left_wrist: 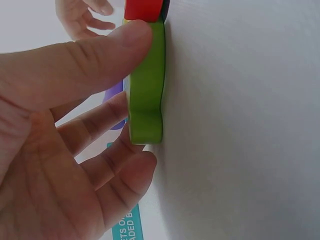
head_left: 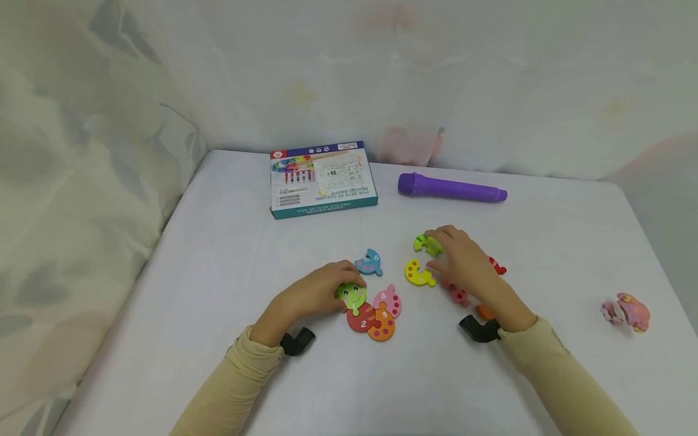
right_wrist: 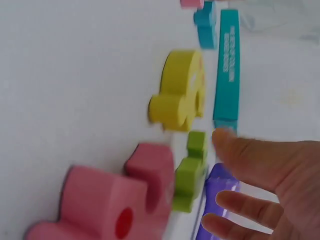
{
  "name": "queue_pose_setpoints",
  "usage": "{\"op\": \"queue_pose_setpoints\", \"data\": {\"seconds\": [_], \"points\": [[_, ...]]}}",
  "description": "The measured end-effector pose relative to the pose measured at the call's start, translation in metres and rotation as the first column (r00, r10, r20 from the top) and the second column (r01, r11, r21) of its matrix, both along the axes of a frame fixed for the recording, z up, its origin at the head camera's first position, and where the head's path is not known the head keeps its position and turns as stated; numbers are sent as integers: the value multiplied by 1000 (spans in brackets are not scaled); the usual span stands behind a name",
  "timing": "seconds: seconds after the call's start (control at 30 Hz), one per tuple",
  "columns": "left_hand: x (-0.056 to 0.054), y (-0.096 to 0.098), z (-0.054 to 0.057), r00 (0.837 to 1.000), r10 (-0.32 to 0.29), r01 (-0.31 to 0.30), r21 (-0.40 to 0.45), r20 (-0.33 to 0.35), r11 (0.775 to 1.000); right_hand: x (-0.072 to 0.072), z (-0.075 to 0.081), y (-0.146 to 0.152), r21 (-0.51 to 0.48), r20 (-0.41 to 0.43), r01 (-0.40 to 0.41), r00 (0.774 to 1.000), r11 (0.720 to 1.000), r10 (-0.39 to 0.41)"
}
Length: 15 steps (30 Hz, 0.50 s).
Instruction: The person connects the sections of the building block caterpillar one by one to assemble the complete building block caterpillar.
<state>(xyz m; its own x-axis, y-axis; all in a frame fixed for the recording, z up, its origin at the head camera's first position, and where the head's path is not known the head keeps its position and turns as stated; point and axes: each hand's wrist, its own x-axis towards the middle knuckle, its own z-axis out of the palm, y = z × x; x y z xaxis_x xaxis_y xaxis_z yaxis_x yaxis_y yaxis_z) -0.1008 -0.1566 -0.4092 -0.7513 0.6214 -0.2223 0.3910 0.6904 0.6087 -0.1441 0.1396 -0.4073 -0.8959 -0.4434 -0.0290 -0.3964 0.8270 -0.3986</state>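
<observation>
My left hand holds the green smiling-face puzzle piece marked 1, thumb along one edge and fingers round the other. That piece meets the red piece numbered 2, which links with an orange piece numbered 3 and a pink piece numbered 4. Over the loose pieces hovers my right hand, thumb and fingers spread with nothing between them in the right wrist view. Around it lie a green piece, a yellow piece and a pink piece. A blue piece numbered 6 sits between the hands.
A flat box with a teal edge lies at the back, beside a purple tube-like object. Red and orange pieces are partly hidden by the right arm. A small pink toy lies far right.
</observation>
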Motion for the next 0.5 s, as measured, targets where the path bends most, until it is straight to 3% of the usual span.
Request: {"op": "queue_pose_setpoints", "data": {"seconds": [0.1,0.33,0.5], "points": [[0,-1,0,1000,1,-1,3,2,1000,-8,-3,0,18,53,-2,999,1000,1],[0,-1,0,1000,3,-3,3,6,1000,-20,-3,-12,62,159,-87,984,994,76],[0,-1,0,1000,0,0,3,12,1000,-10,9,-21,36,148,-54,988,998,48]]}}
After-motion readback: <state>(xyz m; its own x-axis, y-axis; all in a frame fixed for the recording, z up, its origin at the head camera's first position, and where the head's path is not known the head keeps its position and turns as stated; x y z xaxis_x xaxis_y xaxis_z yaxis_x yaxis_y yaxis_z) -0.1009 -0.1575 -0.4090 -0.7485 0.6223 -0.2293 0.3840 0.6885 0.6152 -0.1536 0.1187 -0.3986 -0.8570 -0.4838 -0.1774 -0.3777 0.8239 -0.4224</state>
